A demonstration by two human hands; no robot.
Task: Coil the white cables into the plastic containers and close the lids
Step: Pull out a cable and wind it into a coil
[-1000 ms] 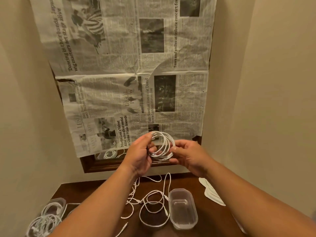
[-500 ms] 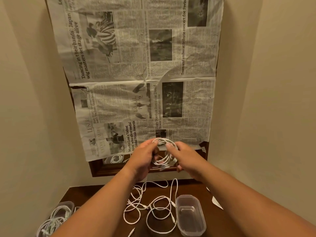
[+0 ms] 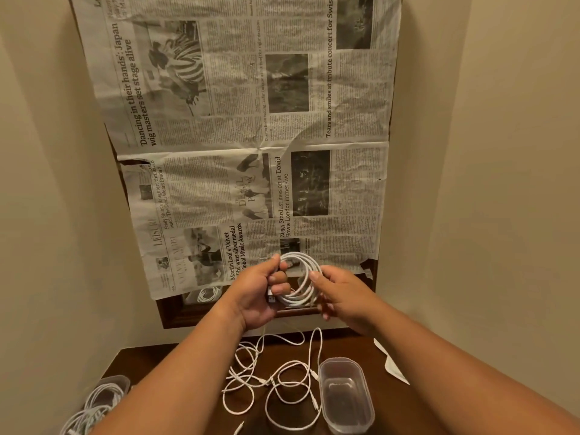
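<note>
Crumpled sheets of newspaper (image 3: 251,136) are seen spread over the wall ahead, with a dark wooden frame (image 3: 219,313) left uncovered along their lower edge. Below, a dark brown wooden surface (image 3: 175,359) is crossed by both forearms, so that much of its near part is hidden. A flat white piece (image 3: 392,364) is seen lying at its right edge; what it is cannot be told. A clear plastic container (image 3: 345,397), oblong with rounded corners, is stood open near the middle right, and loose cables (image 3: 276,381), thin, white and smooth, are sprawled in tangled loops just beside it. A second container (image 3: 108,392) at the left corner is filled with more white cable. A coiled cable (image 3: 301,277) is held up in front of the newspaper, well above the surface, wound into several neat round turns. It is gripped at its left side by the left hand (image 3: 257,293), fingers curled round the strands. The right hand (image 3: 342,296) is laid against its right side, thumb on the turns, fingers curled beneath.
</note>
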